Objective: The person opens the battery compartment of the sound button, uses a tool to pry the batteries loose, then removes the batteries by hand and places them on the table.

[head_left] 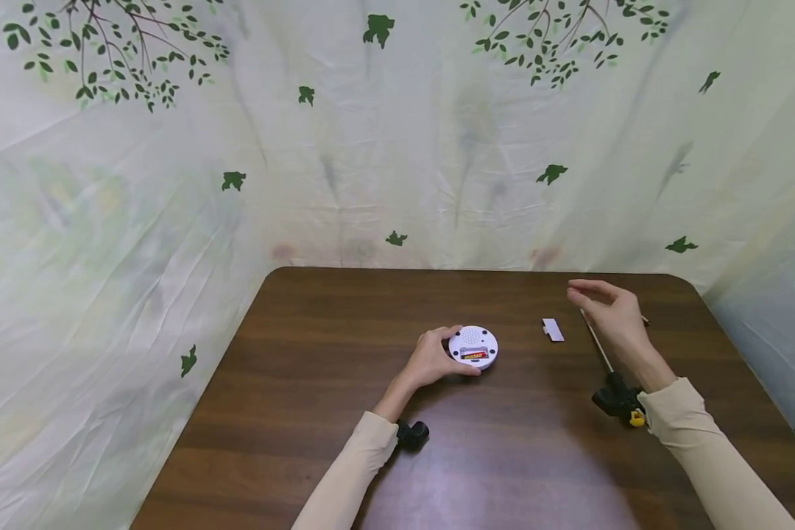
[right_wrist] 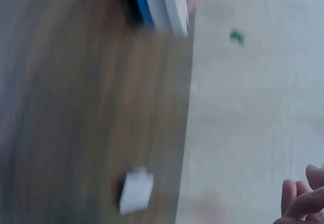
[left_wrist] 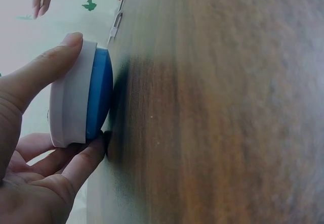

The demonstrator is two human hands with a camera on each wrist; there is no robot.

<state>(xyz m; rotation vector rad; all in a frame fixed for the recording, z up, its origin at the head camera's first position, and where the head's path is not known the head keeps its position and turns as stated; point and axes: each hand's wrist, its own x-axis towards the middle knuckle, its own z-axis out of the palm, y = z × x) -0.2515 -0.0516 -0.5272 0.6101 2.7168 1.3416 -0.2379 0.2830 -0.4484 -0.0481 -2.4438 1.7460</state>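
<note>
My left hand (head_left: 435,356) grips a round white push-button device (head_left: 473,338) by its rim, thumb on one side and fingers on the other. Its blue dome (left_wrist: 100,92) faces down, close to the tabletop. On the upturned white base, a battery (head_left: 474,355) with a red and yellow label shows in an uncovered compartment. A small white battery cover (head_left: 553,330) lies on the table to the right. Farther right, my right hand (head_left: 612,316) hovers with bent fingers, nothing visible in it. Beneath it lies a thin metal shaft (head_left: 598,342), like a screwdriver's; its far end is hidden.
The brown wooden table (head_left: 344,309) has rounded far corners. A pale curtain (head_left: 424,147) with leaf prints hangs behind it. A small object (head_left: 645,322), too little to identify, shows just beyond the right hand. Dark wrist cameras sit under both wrists.
</note>
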